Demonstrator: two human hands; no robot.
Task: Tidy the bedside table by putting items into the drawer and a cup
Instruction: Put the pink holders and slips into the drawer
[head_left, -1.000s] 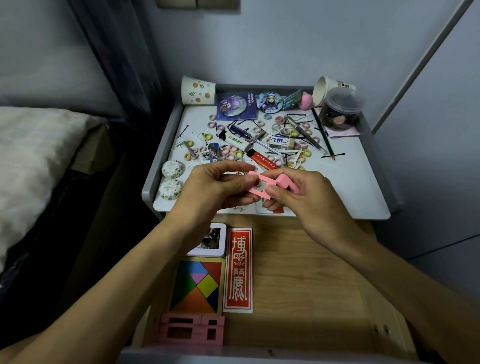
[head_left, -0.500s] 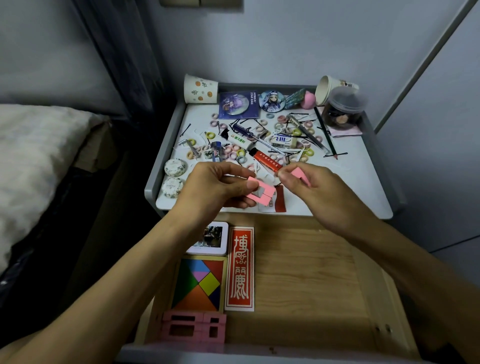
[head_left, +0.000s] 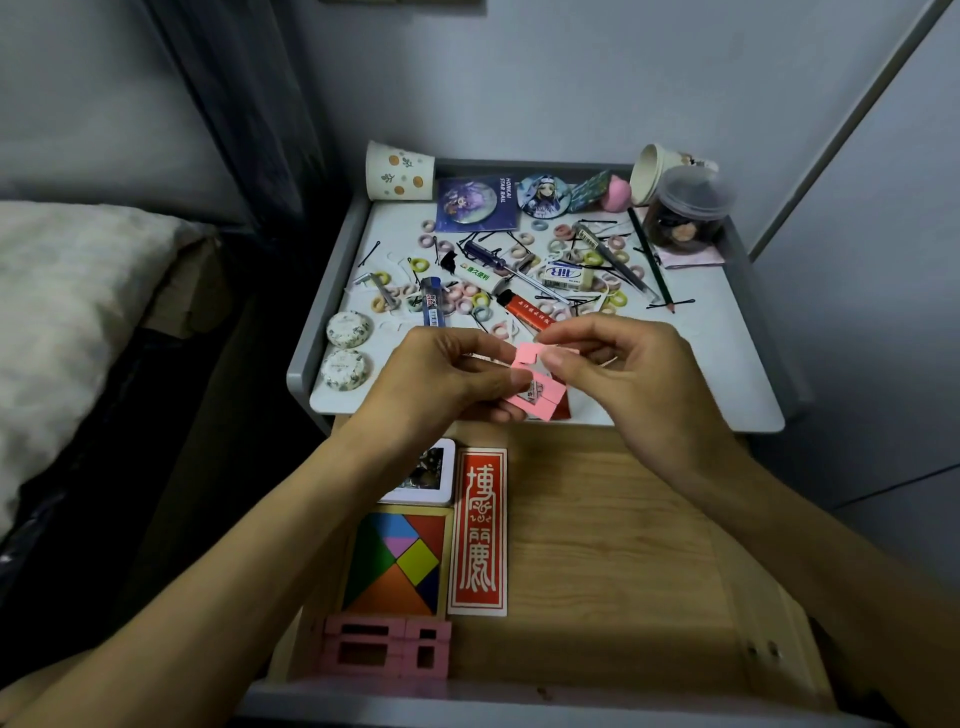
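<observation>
Since the earlier frame, the right hand (head_left: 623, 374) has moved left and brought its small pink block (head_left: 525, 354) against the pink frame piece (head_left: 540, 402), where half a second ago the two parts were apart. Thumb and forefinger of the right hand pinch the small pink block; the remaining fingers are curled. The left hand (head_left: 447, 374) pinches the pink frame piece by its left edge between thumb and fingers. Both parts are held in the air above the near edge of the bedside table (head_left: 727, 364), the block touching the far side of the frame piece. Just near of the hands, the drawer (head_left: 597, 545) stands open. Its left side holds a white tin (head_left: 426, 475), a coloured tangram puzzle (head_left: 397, 561), a red card (head_left: 478, 530) and, nearest, a stack of pink blocks (head_left: 384, 649). On the tabletop beyond the hands lie scattered hair ties, bobby pins, a red tube (head_left: 527, 317), an eraser (head_left: 566, 275), a screwdriver (head_left: 498, 260) and a pencil (head_left: 649, 260). Two round tins (head_left: 348, 330) sit at the left edge. One paper cup (head_left: 397, 171) occupies the far left corner; a second cup (head_left: 654, 174) lies on its side at the far right, beside a clear jar (head_left: 685, 213).
</observation>
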